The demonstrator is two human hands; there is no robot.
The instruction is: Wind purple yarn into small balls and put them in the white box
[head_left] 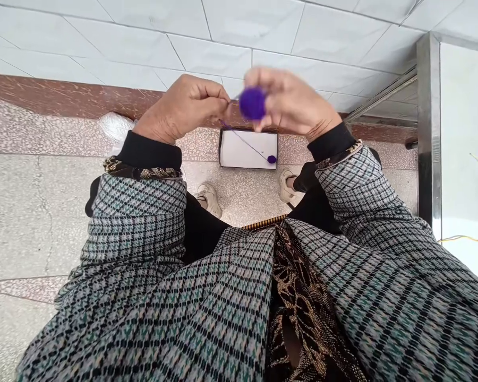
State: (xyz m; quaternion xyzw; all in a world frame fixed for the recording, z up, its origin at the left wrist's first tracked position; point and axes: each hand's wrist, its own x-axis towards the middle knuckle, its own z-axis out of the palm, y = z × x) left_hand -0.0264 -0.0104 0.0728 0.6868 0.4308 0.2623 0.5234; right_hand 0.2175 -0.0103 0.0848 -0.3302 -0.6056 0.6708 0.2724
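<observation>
Both hands are raised in front of me, over the floor by the tiled wall (231, 55). Left hand (191, 106): thumb and forefinger closed in a pinch on a purple strand (245, 140). Right hand (290, 101): fingers and thumb curved round a purple yarn ball (252, 103); hand and ball are blurred, so I cannot tell the exact finger contacts.

Key relation: the ball sits on the left side of my right hand, facing the left fingertips across a short gap. A short length of yarn appears to bridge that gap, running roughly left to right. The ball looks round; no long axis to note.

Below the hands, a shallow white box (242, 148) with a dark rim lies on the floor, long side running left to right, just beyond my shoes (210, 199). A smaller purple clump (271, 159) rests in its near right corner. From the left pinch the strand slants down and rightward to that clump, which lies more toward my right hand's side than my left's.
</observation>
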